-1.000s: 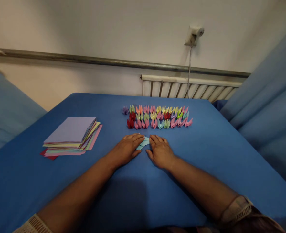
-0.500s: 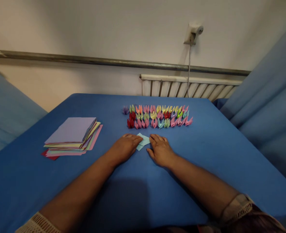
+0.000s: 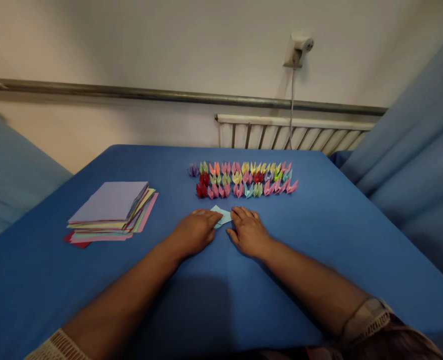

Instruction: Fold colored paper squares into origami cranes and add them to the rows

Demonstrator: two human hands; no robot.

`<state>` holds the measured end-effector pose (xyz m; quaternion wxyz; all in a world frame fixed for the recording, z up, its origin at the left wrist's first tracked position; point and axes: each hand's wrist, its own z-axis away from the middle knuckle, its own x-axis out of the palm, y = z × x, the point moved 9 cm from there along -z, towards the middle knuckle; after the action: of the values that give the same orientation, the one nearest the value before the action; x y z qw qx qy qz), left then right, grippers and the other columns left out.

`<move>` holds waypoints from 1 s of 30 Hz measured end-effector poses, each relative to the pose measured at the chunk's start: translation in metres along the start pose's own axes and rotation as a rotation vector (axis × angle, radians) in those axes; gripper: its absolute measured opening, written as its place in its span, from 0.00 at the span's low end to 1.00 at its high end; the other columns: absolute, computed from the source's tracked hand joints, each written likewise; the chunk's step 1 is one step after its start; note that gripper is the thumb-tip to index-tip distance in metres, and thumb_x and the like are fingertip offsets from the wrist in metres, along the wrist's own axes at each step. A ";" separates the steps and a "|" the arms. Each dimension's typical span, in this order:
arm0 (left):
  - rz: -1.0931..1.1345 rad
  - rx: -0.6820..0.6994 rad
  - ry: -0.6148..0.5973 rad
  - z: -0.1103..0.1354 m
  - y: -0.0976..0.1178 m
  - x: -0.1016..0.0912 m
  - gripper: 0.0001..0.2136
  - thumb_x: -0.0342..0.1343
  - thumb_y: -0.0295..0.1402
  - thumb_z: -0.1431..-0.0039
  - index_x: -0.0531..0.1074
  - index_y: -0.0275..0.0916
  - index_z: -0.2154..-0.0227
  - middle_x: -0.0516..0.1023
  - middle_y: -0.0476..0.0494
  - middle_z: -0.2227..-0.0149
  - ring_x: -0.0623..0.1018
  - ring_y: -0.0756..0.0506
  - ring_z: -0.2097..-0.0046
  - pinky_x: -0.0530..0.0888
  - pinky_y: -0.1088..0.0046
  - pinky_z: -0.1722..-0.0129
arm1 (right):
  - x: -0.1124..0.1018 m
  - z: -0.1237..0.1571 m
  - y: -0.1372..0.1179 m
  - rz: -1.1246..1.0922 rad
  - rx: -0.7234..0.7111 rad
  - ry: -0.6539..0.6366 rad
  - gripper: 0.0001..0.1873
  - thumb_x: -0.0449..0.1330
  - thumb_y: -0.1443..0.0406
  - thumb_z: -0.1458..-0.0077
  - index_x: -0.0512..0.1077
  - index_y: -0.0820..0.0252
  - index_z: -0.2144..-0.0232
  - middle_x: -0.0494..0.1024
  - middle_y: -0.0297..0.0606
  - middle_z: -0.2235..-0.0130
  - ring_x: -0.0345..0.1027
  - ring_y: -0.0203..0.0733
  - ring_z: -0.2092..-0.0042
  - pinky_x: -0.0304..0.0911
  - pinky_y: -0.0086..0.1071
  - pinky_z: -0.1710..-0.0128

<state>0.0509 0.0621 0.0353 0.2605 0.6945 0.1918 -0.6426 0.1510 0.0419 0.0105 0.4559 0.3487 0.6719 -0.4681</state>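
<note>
A small light-blue folded paper [image 3: 225, 216] lies on the blue-covered table between my hands. My left hand [image 3: 195, 231] covers its left side, with the fingers together and pressed on it. The left fingertips hide part of the folds. On the right, my right hand [image 3: 250, 233] rests palm down, its fingertips touching the paper's right corner. That hand's fingers are stretched out and its thumb stands apart. Just beyond the paper, several folded paper cranes [image 3: 247, 178] in many colours stand in three rows.
To the left sits a stack of coloured paper sheets [image 3: 109, 201], lilac on top, with a red sheet [image 3: 79, 243] sticking out below. Behind the blue table cover [image 3: 296, 290] are a radiator [image 3: 266, 134], a wall pipe [image 3: 161, 94] and a socket [image 3: 295, 51]. Blue curtains [image 3: 424, 150] flank the table.
My left hand has shifted slightly, and the paper's lower point that showed before is now covered or folded in. My right hand stays in place.
</note>
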 end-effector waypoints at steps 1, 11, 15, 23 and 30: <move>-0.014 -0.005 -0.004 -0.001 0.000 0.000 0.21 0.50 0.25 0.44 0.66 0.37 0.46 0.75 0.39 0.49 0.74 0.41 0.49 0.66 0.61 0.45 | 0.001 0.000 0.000 -0.001 -0.002 0.001 0.29 0.51 0.57 0.38 0.62 0.69 0.40 0.62 0.51 0.37 0.52 0.54 0.37 0.48 0.47 0.40; -0.054 -0.045 0.055 -0.014 -0.004 0.002 0.21 0.47 0.26 0.39 0.65 0.39 0.43 0.70 0.39 0.42 0.73 0.39 0.48 0.67 0.60 0.49 | 0.002 -0.001 0.001 -0.029 0.003 0.022 0.28 0.52 0.58 0.39 0.62 0.67 0.41 0.63 0.53 0.38 0.52 0.53 0.37 0.48 0.48 0.40; -0.023 -0.031 0.092 -0.020 -0.007 0.006 0.16 0.48 0.28 0.38 0.72 0.40 0.49 0.75 0.39 0.48 0.74 0.39 0.52 0.68 0.59 0.52 | 0.003 -0.001 0.001 -0.069 -0.003 0.036 0.26 0.53 0.59 0.40 0.63 0.66 0.42 0.64 0.53 0.39 0.53 0.54 0.38 0.49 0.50 0.40; 0.837 -0.467 0.429 -0.001 -0.043 0.000 0.12 0.53 0.40 0.40 0.77 0.38 0.62 0.80 0.45 0.66 0.77 0.44 0.65 0.71 0.69 0.64 | -0.018 -0.003 0.029 -0.726 0.081 0.428 0.32 0.61 0.61 0.46 0.57 0.57 0.41 0.63 0.49 0.41 0.64 0.47 0.44 0.62 0.44 0.46; 1.700 -0.670 0.576 0.007 -0.022 0.027 0.15 0.67 0.39 0.54 0.76 0.34 0.67 0.77 0.48 0.73 0.74 0.51 0.73 0.70 0.77 0.70 | 0.028 -0.010 0.023 -1.351 0.233 0.212 0.15 0.66 0.55 0.53 0.69 0.58 0.71 0.73 0.30 0.73 0.67 0.35 0.71 0.63 0.31 0.69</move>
<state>0.0347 0.0729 0.0059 0.7679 0.6222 -0.1457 0.0452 0.1590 0.0598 -0.0216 -0.0438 -0.0556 0.7280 -0.6819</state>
